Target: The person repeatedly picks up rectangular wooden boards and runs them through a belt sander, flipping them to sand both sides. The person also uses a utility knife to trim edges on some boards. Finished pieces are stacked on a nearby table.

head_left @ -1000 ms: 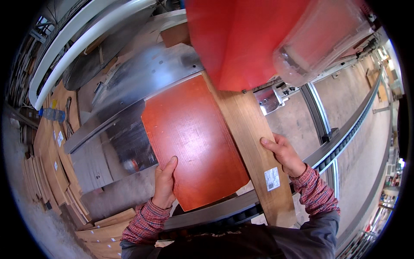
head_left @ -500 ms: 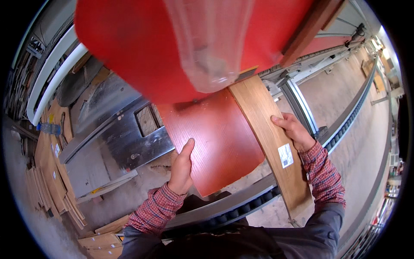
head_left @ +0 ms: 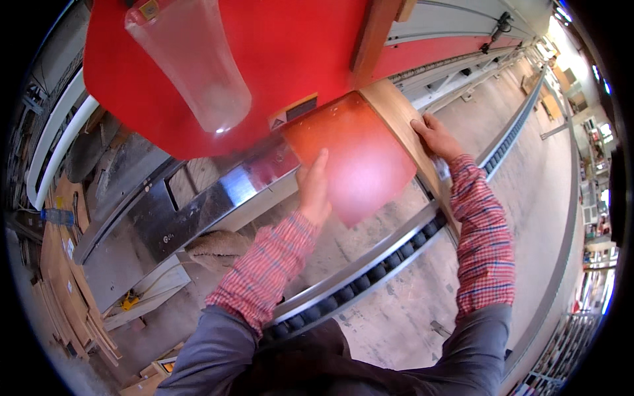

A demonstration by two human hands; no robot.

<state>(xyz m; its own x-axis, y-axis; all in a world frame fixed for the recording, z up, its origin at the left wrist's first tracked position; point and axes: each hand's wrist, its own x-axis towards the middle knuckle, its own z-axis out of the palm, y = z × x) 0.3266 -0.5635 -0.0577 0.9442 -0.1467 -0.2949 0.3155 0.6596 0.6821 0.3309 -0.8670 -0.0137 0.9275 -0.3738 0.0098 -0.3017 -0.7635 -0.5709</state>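
My left hand [head_left: 314, 191] grips the left edge of a reddish-brown wood-grain board [head_left: 360, 165], its thumb on top and the other fingers hidden underneath. My right hand [head_left: 438, 140] is closed on the right edge of a longer tan wooden board [head_left: 391, 119], thumb on the upper face. The two boards lie side by side, edges touching or nearly so. Their far ends reach the red machine housing [head_left: 290, 53], beside the metal machine table [head_left: 198, 208]. A bright glare covers part of the reddish board.
A curved-looking roller rail [head_left: 363, 277] runs in front of my body and on to the far right. Wooden boards [head_left: 63, 284] are stacked at the left, near a plastic bottle [head_left: 58, 216]. A transparent guard [head_left: 198, 72] hangs on the housing.
Both hands and both boards have moved farther from my body, toward the machine. My view has shifted, so more of the metal table and floor shows. Each hand keeps its hold.
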